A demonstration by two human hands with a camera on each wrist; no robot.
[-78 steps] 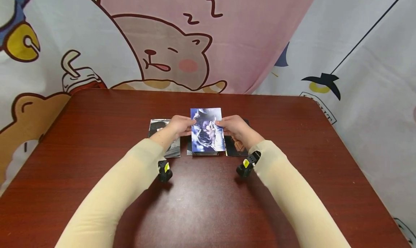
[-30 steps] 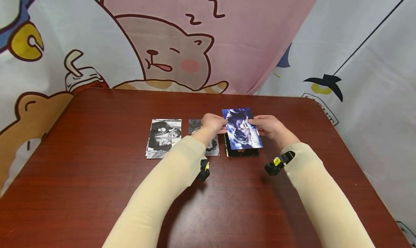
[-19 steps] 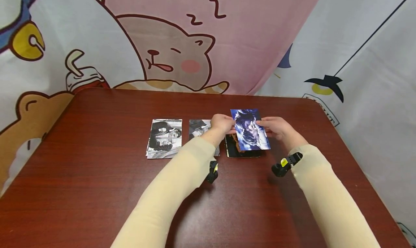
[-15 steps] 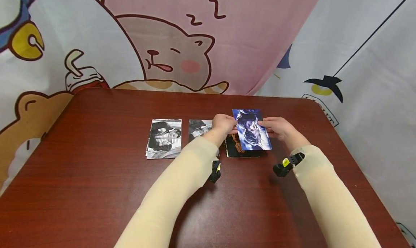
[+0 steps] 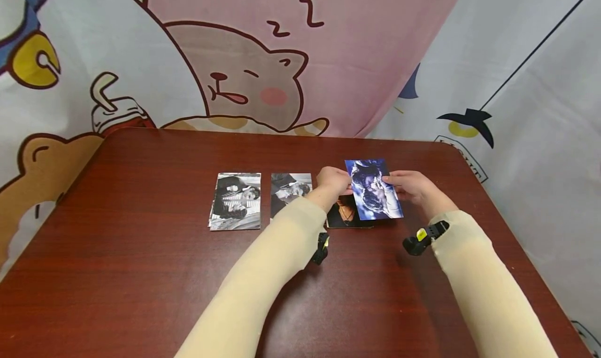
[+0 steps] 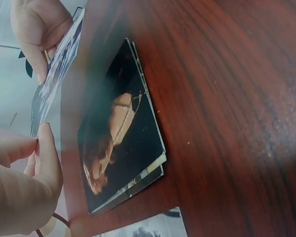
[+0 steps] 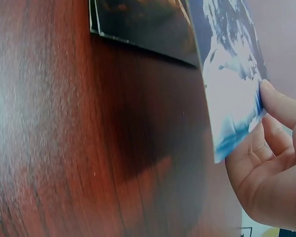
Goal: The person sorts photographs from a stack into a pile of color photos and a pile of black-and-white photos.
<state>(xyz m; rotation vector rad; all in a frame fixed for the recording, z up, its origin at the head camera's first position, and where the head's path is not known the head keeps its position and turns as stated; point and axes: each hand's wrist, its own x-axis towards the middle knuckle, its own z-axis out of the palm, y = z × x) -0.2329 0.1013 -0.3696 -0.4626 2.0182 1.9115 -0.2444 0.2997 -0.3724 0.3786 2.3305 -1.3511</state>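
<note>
Between both hands a blue-and-white photo card (image 5: 374, 190) is held tilted above the table. My left hand (image 5: 334, 180) pinches its left edge between thumb and finger, as the left wrist view also shows. At the opposite edge my right hand (image 5: 413, 187) pinches it, thumb on the printed face and fingers behind, plain in the right wrist view. Under the card and partly covered by it lies a small stack of dark photo cards (image 6: 119, 133), the top one black with an orange-brown figure. The held card stands clear of the table (image 7: 138, 148).
Left of the dark stack lies a black-and-white photo card (image 5: 287, 187), partly behind the left sleeve. Farther left is a slightly fanned pile of black-and-white cards (image 5: 236, 201). A printed cloth (image 5: 366, 60) hangs behind the table's far edge.
Both hands have carried the blue-and-white card to the right, from above the middle card to over the dark stack and partly past its right side. The cards on the table stay put.
</note>
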